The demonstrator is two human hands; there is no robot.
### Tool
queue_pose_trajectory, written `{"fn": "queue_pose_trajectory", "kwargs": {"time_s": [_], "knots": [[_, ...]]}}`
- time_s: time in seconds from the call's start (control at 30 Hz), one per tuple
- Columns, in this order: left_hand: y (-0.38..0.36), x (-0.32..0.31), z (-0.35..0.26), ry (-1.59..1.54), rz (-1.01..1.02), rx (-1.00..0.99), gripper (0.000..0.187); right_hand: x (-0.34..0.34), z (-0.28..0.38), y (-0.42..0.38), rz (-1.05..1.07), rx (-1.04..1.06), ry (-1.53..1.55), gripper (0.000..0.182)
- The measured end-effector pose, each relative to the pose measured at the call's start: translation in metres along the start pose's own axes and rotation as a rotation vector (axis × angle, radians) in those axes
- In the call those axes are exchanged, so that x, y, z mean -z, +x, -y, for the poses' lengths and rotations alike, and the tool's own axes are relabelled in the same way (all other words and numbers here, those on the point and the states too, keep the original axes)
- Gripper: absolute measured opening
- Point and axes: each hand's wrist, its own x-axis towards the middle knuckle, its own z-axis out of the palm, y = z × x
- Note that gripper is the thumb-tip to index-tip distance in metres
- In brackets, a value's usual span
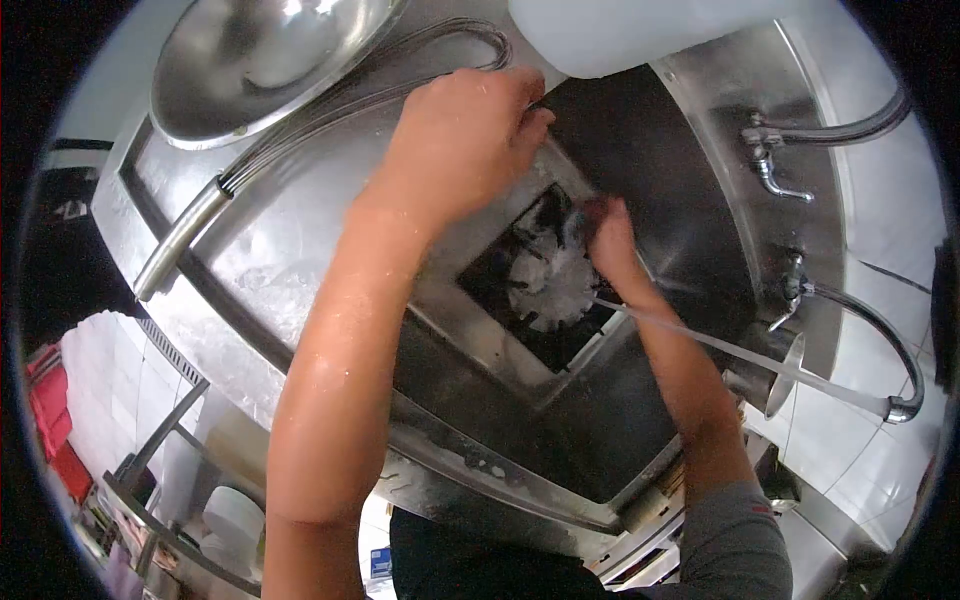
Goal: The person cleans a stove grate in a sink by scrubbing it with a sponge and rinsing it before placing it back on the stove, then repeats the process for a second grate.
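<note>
My left hand (470, 135), wet along the wrist and forearm, reaches over the steel drainboard (300, 240) to the sink's edge. Its fingers are curled together, and what they hold, if anything, is hidden. Lower in the basin, my right hand (612, 240) is blurred, its fingers bent in at the dark square recess (490, 280) in the sink floor. A water stream (720, 345) from the tap crosses my right wrist and falls into this recess. There, a whitish, round, lobed patch (550, 285) glistens beside my right fingers.
A whisk (185, 235) lies across the drainboard, beside a large steel bowl (270, 65). A translucent white container (640, 30) stands at the far edge. Two taps (765, 150) are mounted on the right, with a steel cup (785, 375) near the running spout (903, 405).
</note>
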Motion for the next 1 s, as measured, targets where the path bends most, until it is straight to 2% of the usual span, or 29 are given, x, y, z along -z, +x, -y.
{"fn": "queue_pose_trajectory", "kwargs": {"time_s": [0.07,0.1,0.13,0.2,0.23,0.3,0.33,0.4,0.47,0.53,0.57,0.63,0.7,0.8,0.83,0.87,0.93,0.97,1.0], "knots": [[0.0,0.003,-0.002,0.05,0.013,0.01,0.021,-0.03,-0.011,0.03,-0.366,-0.409,1.071,0.023],[0.0,0.001,-0.004,0.087,0.023,0.015,0.022,-0.11,-0.039,0.017,-0.505,-0.264,1.12,0.021],[0.0,-0.003,-0.005,0.078,0.027,0.016,0.022,-0.103,-0.04,0.0,-0.503,-0.273,1.115,0.021],[0.001,-0.001,-0.001,0.035,0.014,0.012,0.023,-0.065,-0.019,-0.037,0.07,-0.273,0.186,0.022],[0.0,-0.002,-0.001,0.027,0.009,0.017,0.023,-0.042,-0.014,-0.054,0.075,-0.271,0.177,0.022],[0.001,-0.003,0.001,0.012,0.004,0.025,0.024,0.006,0.005,-0.062,0.581,0.02,-0.039,0.023],[0.0,-0.002,0.003,0.021,0.0,0.033,0.024,0.025,0.021,-0.054,0.58,0.032,-0.038,0.023],[0.0,-0.003,0.002,0.043,-0.031,-0.016,0.024,0.045,0.059,-0.037,0.021,0.087,0.117,0.026],[-0.003,-0.004,0.001,0.064,-0.01,-0.016,0.024,-0.027,0.078,-0.017,0.069,-0.187,0.901,0.027],[0.0,-0.002,0.0,0.091,-0.01,-0.018,0.024,-0.041,0.117,-0.005,-0.033,0.283,0.459,0.026],[-0.001,-0.002,0.0,0.093,-0.011,-0.027,0.024,-0.04,0.114,-0.012,-0.031,0.28,0.463,0.026],[-0.002,0.0,0.007,0.101,-0.013,-0.022,0.024,-0.033,0.099,-0.031,0.223,0.341,0.028,0.026],[-0.003,-0.006,0.005,0.077,-0.066,-0.065,0.024,-0.052,0.054,-0.063,0.356,0.174,-0.106,0.027],[-0.001,-0.002,0.002,0.042,0.017,0.015,0.024,0.016,0.047,-0.074,0.455,0.146,-0.182,0.037],[0.0,0.0,0.004,0.046,0.006,0.02,0.024,0.024,0.058,-0.069,0.182,0.207,-0.085,0.035],[-0.002,-0.001,0.004,0.047,-0.011,-0.002,0.024,0.033,0.087,-0.057,0.185,0.205,-0.084,0.035],[-0.003,-0.005,0.003,0.053,-0.013,-0.034,0.024,0.041,0.14,-0.022,0.209,-0.481,0.875,0.036],[-0.004,-0.004,0.003,0.074,-0.012,-0.022,0.025,0.017,0.131,-0.017,0.208,-0.482,0.884,0.036],[-0.003,-0.005,0.002,0.09,-0.013,-0.011,0.025,-0.021,0.114,-0.017,0.173,0.05,0.404,0.035]]}}
